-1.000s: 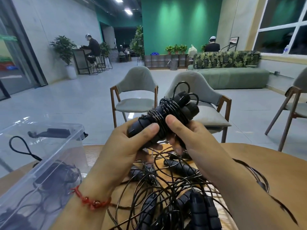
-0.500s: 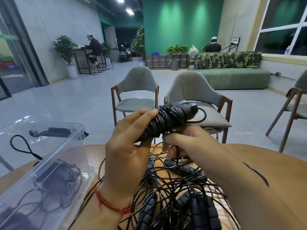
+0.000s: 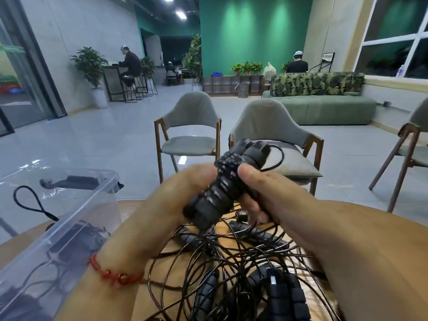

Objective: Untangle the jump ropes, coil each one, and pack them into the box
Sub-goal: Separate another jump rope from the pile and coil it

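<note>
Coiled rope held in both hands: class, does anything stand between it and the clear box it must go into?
Nothing visible does. The left hand and right hand hold the coiled rope above the tangled ropes on the table, and the box sits to its left.

Back wall (image 3: pixel 252 31) is green and lit in patches from above. Ceiling strip lights (image 3: pixel 180 14) are on. Floor (image 3: pixel 104 140) is grey tile, glossy, with reflections. Two grey padded chairs (image 3: pixel 190 117) with wooden frames stand side by side, and a third chair (image 3: pixel 407 154) is at the right edge. Green sofa (image 3: pixel 324 110) sits beneath a dark window (image 3: pixel 398 35). Potted plant (image 3: pixel 90 63) stands against the grey left wall.
</note>
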`<act>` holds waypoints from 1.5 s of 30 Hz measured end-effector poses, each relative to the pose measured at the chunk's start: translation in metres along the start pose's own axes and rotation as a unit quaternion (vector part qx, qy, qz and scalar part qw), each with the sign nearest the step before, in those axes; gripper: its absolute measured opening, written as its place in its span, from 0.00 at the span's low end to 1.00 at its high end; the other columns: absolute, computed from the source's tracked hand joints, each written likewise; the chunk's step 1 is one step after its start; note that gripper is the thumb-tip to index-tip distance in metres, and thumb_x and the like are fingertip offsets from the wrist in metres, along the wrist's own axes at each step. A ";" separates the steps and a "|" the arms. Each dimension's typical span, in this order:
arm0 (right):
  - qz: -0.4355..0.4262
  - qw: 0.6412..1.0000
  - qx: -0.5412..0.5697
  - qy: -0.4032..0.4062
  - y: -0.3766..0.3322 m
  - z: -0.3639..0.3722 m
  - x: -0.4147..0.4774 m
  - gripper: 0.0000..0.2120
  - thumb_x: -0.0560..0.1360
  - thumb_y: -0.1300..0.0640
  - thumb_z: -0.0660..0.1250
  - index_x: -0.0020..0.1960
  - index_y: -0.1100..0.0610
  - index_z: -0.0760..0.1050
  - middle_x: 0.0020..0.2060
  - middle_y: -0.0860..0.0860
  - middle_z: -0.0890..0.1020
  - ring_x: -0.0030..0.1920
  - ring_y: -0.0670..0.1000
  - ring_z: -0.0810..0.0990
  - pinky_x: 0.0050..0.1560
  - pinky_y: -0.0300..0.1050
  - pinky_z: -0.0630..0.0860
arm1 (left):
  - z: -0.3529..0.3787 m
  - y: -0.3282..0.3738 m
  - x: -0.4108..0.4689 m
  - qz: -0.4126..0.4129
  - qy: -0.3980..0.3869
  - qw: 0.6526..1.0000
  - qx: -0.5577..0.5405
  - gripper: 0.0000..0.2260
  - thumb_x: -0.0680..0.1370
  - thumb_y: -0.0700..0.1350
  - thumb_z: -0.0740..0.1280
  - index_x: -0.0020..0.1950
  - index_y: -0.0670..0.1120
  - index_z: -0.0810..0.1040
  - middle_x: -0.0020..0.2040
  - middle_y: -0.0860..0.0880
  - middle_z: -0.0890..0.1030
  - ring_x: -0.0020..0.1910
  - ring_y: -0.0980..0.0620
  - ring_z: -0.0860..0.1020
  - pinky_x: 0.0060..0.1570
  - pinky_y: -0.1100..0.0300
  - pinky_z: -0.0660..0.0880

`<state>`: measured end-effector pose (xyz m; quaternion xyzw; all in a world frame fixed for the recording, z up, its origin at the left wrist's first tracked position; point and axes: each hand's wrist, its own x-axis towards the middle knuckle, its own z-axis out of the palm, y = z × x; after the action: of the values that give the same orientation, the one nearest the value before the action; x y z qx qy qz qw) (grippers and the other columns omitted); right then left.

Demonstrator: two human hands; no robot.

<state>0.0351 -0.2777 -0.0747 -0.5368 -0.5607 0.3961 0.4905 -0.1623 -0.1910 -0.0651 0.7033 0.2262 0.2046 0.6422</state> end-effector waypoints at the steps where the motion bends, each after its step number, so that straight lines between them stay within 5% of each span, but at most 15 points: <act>1: 0.008 0.999 -0.033 -0.016 -0.001 0.004 0.000 0.35 0.75 0.23 0.63 0.38 0.57 0.78 0.32 0.53 0.74 0.34 0.51 0.74 0.50 0.50 0.72 | -0.002 -0.001 0.002 -0.002 -0.033 0.999 0.016 0.17 0.85 0.55 0.64 0.60 0.42 0.82 0.54 0.39 0.85 0.51 0.38 0.84 0.49 0.49 0.82; 4: 0.021 0.999 -0.041 -0.002 0.003 0.010 0.001 0.30 0.76 0.23 0.61 0.38 0.48 0.81 0.34 0.56 0.77 0.36 0.51 0.76 0.45 0.45 0.72 | 0.004 -0.006 -0.001 0.007 -0.041 0.996 -0.073 0.13 0.83 0.55 0.67 0.63 0.51 0.84 0.57 0.43 0.87 0.56 0.43 0.86 0.52 0.47 0.84; 6: 0.027 1.000 -0.005 0.006 0.003 0.007 0.002 0.34 0.76 0.23 0.63 0.51 0.53 0.85 0.41 0.65 0.80 0.40 0.54 0.78 0.47 0.49 0.76 | 0.009 -0.009 0.004 0.027 0.019 0.996 -0.087 0.14 0.82 0.52 0.68 0.65 0.50 0.82 0.55 0.44 0.88 0.51 0.46 0.87 0.47 0.52 0.84; 8: 0.034 0.999 0.020 0.012 0.000 0.006 0.002 0.30 0.78 0.26 0.64 0.57 0.52 0.85 0.43 0.63 0.82 0.42 0.55 0.79 0.53 0.56 0.80 | 0.016 -0.006 0.007 0.062 0.075 0.993 -0.063 0.15 0.82 0.50 0.70 0.68 0.49 0.80 0.54 0.45 0.88 0.48 0.48 0.88 0.41 0.59 0.83; 10: 0.041 0.999 0.031 0.011 -0.001 0.004 0.001 0.25 0.79 0.29 0.63 0.53 0.47 0.87 0.41 0.58 0.82 0.42 0.56 0.80 0.62 0.63 0.81 | 0.019 -0.007 0.007 0.114 0.134 0.984 -0.003 0.13 0.80 0.51 0.72 0.65 0.52 0.80 0.52 0.48 0.88 0.45 0.51 0.88 0.38 0.63 0.81; 12: 0.047 0.999 0.018 0.009 0.000 0.004 0.001 0.23 0.79 0.29 0.63 0.50 0.46 0.85 0.40 0.56 0.83 0.42 0.56 0.82 0.65 0.67 0.80 | 0.017 -0.009 0.006 0.144 0.168 0.973 0.070 0.13 0.79 0.52 0.75 0.63 0.56 0.81 0.53 0.52 0.88 0.50 0.53 0.87 0.46 0.57 0.84; 15: 0.051 0.999 -0.012 0.015 0.001 0.002 0.001 0.20 0.79 0.30 0.63 0.52 0.43 0.84 0.42 0.55 0.85 0.43 0.56 0.84 0.63 0.62 0.83 | 0.016 -0.013 0.008 0.174 0.200 0.950 0.166 0.14 0.78 0.56 0.76 0.63 0.61 0.80 0.53 0.57 0.87 0.52 0.57 0.86 0.51 0.56 0.84; 21: 0.008 0.995 -0.060 0.080 0.003 -0.004 0.002 0.07 0.82 0.49 0.71 0.57 0.48 0.85 0.46 0.51 0.89 0.37 0.53 0.84 0.49 0.51 0.80 | 0.004 -0.019 0.012 0.183 0.327 0.908 0.189 0.16 0.78 0.55 0.76 0.64 0.62 0.77 0.51 0.59 0.85 0.49 0.60 0.84 0.42 0.70 0.78; 25: -0.113 0.969 -0.160 0.152 0.006 0.008 0.002 0.09 0.85 0.50 0.66 0.62 0.42 0.83 0.44 0.47 0.86 0.36 0.49 0.83 0.44 0.49 0.82 | 0.006 -0.023 0.016 0.174 0.347 0.909 0.150 0.16 0.80 0.55 0.73 0.64 0.61 0.74 0.51 0.59 0.83 0.50 0.63 0.83 0.41 0.73 0.76; 30: -0.275 0.809 -0.469 0.222 0.018 0.035 0.004 0.15 0.87 0.52 0.63 0.73 0.48 0.75 0.41 0.43 0.80 0.36 0.46 0.78 0.34 0.44 0.78 | 0.014 -0.031 0.025 0.152 0.370 0.912 0.088 0.15 0.84 0.57 0.68 0.68 0.60 0.67 0.54 0.58 0.81 0.50 0.61 0.83 0.42 0.65 0.81; 33: -0.281 0.764 -0.523 0.253 0.023 0.048 0.006 0.18 0.87 0.54 0.62 0.76 0.49 0.72 0.44 0.46 0.77 0.41 0.50 0.75 0.34 0.46 0.77 | 0.017 -0.034 0.027 0.155 0.365 0.917 0.050 0.15 0.86 0.55 0.64 0.70 0.62 0.65 0.60 0.56 0.80 0.55 0.59 0.82 0.45 0.68 0.80; 36: -0.237 0.746 -0.552 0.286 0.025 0.061 0.003 0.21 0.87 0.53 0.61 0.79 0.48 0.68 0.48 0.49 0.76 0.47 0.52 0.74 0.37 0.47 0.76 | 0.020 -0.034 0.026 0.158 0.336 0.928 -0.021 0.13 0.87 0.53 0.61 0.71 0.66 0.69 0.57 0.55 0.85 0.55 0.56 0.84 0.59 0.49 0.82; 41: -0.180 0.737 -0.566 0.324 0.025 0.070 0.000 0.24 0.85 0.51 0.60 0.81 0.49 0.66 0.67 0.55 0.75 0.64 0.59 0.75 0.50 0.52 0.81 | 0.031 -0.029 0.025 0.199 0.222 0.933 -0.201 0.20 0.86 0.47 0.54 0.75 0.56 0.76 0.64 0.43 0.84 0.64 0.45 0.83 0.64 0.46 0.78; 45: -0.230 0.767 -0.513 0.308 0.026 0.075 0.001 0.24 0.86 0.55 0.60 0.81 0.56 0.68 0.75 0.57 0.72 0.73 0.60 0.73 0.67 0.55 0.79 | 0.034 -0.029 0.025 0.195 0.217 0.940 -0.178 0.20 0.87 0.39 0.58 0.74 0.57 0.77 0.64 0.45 0.85 0.66 0.43 0.83 0.69 0.39 0.75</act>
<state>-0.0322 -0.2679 -0.1149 -0.6566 -0.6056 -0.2622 0.3650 -0.1238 -0.2013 -0.0975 0.5466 0.1786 0.5103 0.6394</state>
